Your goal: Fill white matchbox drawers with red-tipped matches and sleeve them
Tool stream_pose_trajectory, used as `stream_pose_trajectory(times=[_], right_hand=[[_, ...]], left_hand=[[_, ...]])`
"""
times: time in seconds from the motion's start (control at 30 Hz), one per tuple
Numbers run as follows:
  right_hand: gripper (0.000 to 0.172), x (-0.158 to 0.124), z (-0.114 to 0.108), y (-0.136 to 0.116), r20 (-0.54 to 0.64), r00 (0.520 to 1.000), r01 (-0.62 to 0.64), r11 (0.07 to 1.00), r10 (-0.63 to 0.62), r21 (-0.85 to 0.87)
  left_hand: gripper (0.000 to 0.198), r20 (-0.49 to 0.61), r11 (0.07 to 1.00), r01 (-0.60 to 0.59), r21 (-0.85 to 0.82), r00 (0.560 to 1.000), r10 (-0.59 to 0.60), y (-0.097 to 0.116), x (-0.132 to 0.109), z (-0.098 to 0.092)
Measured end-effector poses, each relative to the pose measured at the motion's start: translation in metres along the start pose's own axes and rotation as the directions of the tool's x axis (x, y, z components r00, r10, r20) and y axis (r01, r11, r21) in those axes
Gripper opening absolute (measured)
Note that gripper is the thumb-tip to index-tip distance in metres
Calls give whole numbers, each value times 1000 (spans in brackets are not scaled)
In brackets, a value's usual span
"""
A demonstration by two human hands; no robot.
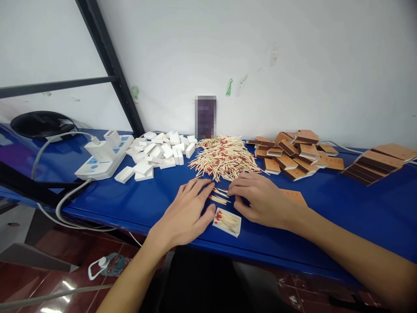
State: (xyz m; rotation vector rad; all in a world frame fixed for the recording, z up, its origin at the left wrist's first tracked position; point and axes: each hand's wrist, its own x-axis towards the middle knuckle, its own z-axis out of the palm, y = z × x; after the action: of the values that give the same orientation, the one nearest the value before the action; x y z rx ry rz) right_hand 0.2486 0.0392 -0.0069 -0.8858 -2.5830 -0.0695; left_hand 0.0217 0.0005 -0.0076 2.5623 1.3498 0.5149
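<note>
Right at the front edge of the blue table (pixel 130 204) sits a little white tray (pixel 228 222) with a bunch of red-tipped matches lying in it, pretty much between the two hands. The left hand (pixel 187 213) is lying flat on the table, fingers (pixel 195 188) spread and stretched forward and not gripping anything, with its thumb just beside the tray's left end. The right hand (pixel 260 200) is arched over, fingers curled down toward a few loose matches (pixel 220 196) lying just behind the tray. Honestly can't tell if it's actually got any pinched or is only touching them. Just behind both hands is the big pile of matches (pixel 224 158), a proper heap. To the left of that is a jumble of empty white trays (pixel 159 152), and further left a white power strip (pixel 104 160) with a plug in it and grey cable running off the table. On the right side there's a heap of brown matchbox sleeves (pixel 293 154), one single sleeve (pixel 295 196) flat by the right wrist, and a neater row of sleeves (pixel 378 165) way off to the right. Down on the floor at lower left there's a plastic bottle (pixel 110 264).
</note>
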Motion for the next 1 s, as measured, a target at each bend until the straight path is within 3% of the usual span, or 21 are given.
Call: stream_pose_trajectory(times=[0.2, 0.53, 0.73, 1.0], right_hand=[[29, 0, 2, 0, -50, 998, 48, 993, -43, 106], [31, -2, 2, -3, -89, 995, 51, 997, -45, 66], [31, -3, 6, 0, -49, 998, -30, 999, 32, 43], [29, -1, 4, -1, -91, 996, 24, 998, -19, 56]], left_hand=[[45, -33, 994, 87, 68, 996, -85, -1, 2, 3], [43, 3, 998, 14, 67, 1000, -14, -3, 1, 4], [41, 1, 998, -10, 58, 1000, 10, -4, 0, 3], [40, 1, 997, 5, 71, 1000, -5, -3, 0, 4]])
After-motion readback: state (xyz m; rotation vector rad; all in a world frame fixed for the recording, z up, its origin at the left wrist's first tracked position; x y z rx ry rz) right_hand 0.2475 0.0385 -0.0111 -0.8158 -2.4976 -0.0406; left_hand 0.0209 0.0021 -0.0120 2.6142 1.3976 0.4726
